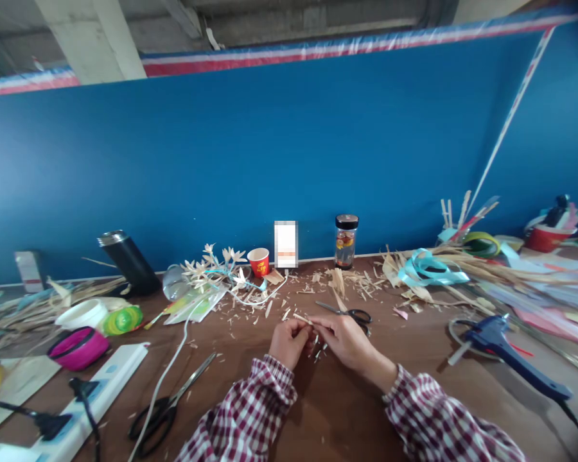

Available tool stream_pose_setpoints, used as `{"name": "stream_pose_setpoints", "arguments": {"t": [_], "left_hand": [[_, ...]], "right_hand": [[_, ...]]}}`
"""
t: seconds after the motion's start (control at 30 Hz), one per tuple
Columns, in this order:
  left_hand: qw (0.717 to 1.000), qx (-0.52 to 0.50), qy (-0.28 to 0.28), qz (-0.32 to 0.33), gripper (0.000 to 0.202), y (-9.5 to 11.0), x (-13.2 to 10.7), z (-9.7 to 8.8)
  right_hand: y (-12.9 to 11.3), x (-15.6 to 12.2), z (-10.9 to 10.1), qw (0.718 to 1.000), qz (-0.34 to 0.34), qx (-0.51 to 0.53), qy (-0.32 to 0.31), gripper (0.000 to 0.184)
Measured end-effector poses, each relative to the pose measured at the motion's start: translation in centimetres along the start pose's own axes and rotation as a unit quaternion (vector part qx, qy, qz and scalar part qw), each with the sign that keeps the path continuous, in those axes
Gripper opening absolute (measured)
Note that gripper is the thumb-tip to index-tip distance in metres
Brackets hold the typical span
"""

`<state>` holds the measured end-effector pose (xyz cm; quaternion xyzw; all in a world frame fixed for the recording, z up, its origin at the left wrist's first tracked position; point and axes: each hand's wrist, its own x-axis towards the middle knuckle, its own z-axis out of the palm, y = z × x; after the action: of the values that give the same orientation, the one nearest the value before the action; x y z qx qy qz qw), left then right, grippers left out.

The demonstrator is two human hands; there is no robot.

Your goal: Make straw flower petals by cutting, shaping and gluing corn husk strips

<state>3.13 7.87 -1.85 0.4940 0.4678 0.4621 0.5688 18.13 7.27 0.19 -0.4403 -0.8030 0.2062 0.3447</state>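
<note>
My left hand [289,342] and my right hand [345,340] meet above the middle of the brown table. Between their pinched fingertips is a small pale strip [301,317], its tip poking out toward the far side; it looks like dried husk or straw, though most of it is covered by my fingers. Both hands are closed on it. Just beyond my right hand lie small black-handled scissors [359,316], blades pointing left. Pale cut scraps [318,292] are scattered around and past the hands.
Larger scissors [171,404] and a white power strip [96,378] lie at left, a white cable crossing nearby. Husk flowers [221,266], a red paper cup [259,262] and a glass bottle [345,242] stand along the back. A blue glue gun [510,353] rests at right.
</note>
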Motion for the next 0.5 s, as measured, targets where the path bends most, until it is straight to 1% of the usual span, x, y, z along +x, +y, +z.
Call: {"name": "stream_pose_setpoints", "arguments": {"t": [0.17,0.3,0.4,0.5], "left_hand": [[1.000,0.006,0.011,-0.001,0.022,0.0,0.0,0.0],[1.000,0.009,0.007,-0.001,0.024,0.1,0.0,0.1],[1.000,0.004,0.005,-0.007,0.025,0.4,-0.2,0.2],[1.000,0.001,0.008,-0.006,0.026,0.7,-0.4,0.1]], "right_hand": [[-0.7,0.0,-0.5,0.999,0.012,-0.048,-0.001,0.031],[-1.1,0.0,-0.7,0.995,0.034,-0.095,0.000,0.030],[-0.7,0.0,-0.8,0.990,0.044,-0.130,0.004,0.029],[0.4,0.2,-1.3,0.984,0.080,-0.157,0.034,0.030]]}}
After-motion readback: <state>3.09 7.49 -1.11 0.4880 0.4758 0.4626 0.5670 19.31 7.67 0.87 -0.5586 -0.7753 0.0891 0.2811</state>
